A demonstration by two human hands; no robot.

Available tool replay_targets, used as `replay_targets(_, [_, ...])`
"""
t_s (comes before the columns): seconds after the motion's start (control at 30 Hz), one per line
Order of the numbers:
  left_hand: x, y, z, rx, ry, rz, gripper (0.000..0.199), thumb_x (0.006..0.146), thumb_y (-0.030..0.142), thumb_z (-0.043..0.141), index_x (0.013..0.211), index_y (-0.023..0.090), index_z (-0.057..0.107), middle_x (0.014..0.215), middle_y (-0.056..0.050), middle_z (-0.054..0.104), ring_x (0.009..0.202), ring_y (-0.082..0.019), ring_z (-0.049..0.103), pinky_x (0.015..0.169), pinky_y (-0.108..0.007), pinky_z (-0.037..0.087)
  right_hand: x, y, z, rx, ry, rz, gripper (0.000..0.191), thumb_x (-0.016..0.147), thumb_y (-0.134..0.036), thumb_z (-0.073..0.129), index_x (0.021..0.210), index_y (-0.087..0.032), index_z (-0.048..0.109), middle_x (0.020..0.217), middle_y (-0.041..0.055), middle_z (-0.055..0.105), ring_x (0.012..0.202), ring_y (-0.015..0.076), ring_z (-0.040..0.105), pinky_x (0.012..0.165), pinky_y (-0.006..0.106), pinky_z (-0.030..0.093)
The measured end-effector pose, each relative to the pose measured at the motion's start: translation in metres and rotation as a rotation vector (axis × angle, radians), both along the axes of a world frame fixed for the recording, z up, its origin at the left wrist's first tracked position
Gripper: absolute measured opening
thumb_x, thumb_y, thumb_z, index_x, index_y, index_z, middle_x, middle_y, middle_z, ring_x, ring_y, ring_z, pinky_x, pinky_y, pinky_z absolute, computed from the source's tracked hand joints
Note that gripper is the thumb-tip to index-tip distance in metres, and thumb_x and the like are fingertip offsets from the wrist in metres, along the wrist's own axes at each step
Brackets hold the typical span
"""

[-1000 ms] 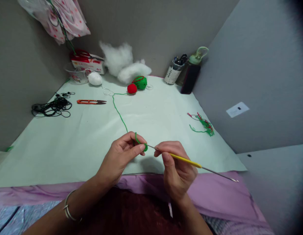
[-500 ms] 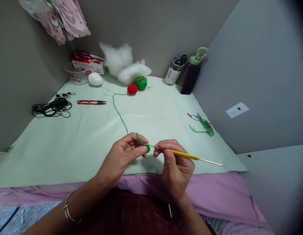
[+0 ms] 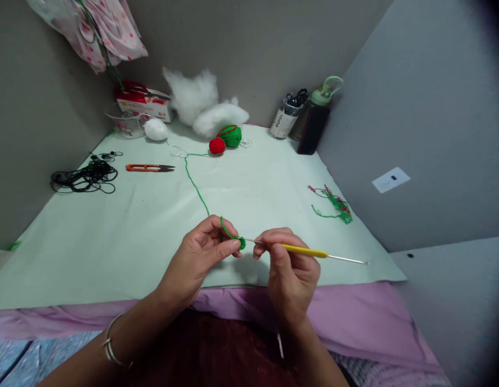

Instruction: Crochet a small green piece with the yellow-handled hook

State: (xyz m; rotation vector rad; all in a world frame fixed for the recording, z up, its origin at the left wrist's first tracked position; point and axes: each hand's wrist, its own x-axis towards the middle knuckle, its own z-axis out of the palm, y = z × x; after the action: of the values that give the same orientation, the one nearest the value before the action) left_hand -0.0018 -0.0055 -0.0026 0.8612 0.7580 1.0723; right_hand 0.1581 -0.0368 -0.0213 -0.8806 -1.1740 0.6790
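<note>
Green crochet piece (image 3: pixel 242 244), lower centre
My left hand (image 3: pixel 196 257) pinches it; my right hand (image 3: pixel 292 274) curls closed around the yellow hook (image 3: pixel 305 251).

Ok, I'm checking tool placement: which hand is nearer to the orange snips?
Left: the left hand is on the near side of the snips, to their right; the right hand, gripping the yellow hook, is farther right.

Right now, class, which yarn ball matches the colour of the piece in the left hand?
The green ball, coloured like the small piece the left hand pinches; the red ball beside it and the white ball farther left differ.
</note>
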Motion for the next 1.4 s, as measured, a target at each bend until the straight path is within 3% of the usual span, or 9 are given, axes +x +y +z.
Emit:
replay_targets(0.77, [-0.003,-0.002,-0.006,0.075,0.103,0.033,0.01,0.087,0.024,0.087,0.088,0.023,0.077,0.079,0.003,0.071,0.077,-0.012,0.069,0.077,-0.024,0.054,0.001,-0.006,0.004,0.067,-0.213,-0.07,0.026,0.101,-0.011,0.06,0.106,-0.029,0.079,0.084,0.0011,0.072,0.081,0.0189,0.068,0.071,0.037,0.056])
replay_targets(1.13, [-0.002,-0.001,-0.001,0.016,0.036,-0.062,0.012,0.085,0.024,0.088,0.085,0.021,0.077,0.075,0.002,0.073,0.074,-0.013,0.069,0.075,-0.024,0.053,0.001,0.001,-0.001,-0.001,0.022,0.109,0.02,0.102,-0.016,0.063,0.104,-0.027,0.08,0.089,0.0019,0.073,0.074,0.0143,0.069,0.065,0.031,0.059])
replay_targets(1.27, [0.001,-0.002,-0.001,-0.012,0.035,-0.054,0.021,0.084,0.024,0.088,0.104,0.021,0.08,0.079,0.001,0.071,0.075,-0.014,0.069,0.078,-0.028,0.055,-0.002,0.001,-0.003,0.016,-0.01,0.06,0.019,0.103,-0.02,0.062,0.104,-0.027,0.079,0.09,0.0023,0.073,0.072,0.0153,0.069,0.063,0.032,0.061])
replay_targets(1.4, [0.006,-0.006,-0.001,-0.052,0.013,-0.003,0.051,0.081,0.02,0.09,0.129,0.023,0.075,0.082,0.003,0.068,0.073,-0.013,0.065,0.074,-0.026,0.054,0.0,-0.005,-0.014,0.07,-0.351,-0.068,0.024,0.101,-0.017,0.064,0.112,-0.032,0.08,0.098,0.0052,0.076,0.086,0.0204,0.074,0.071,0.037,0.065])
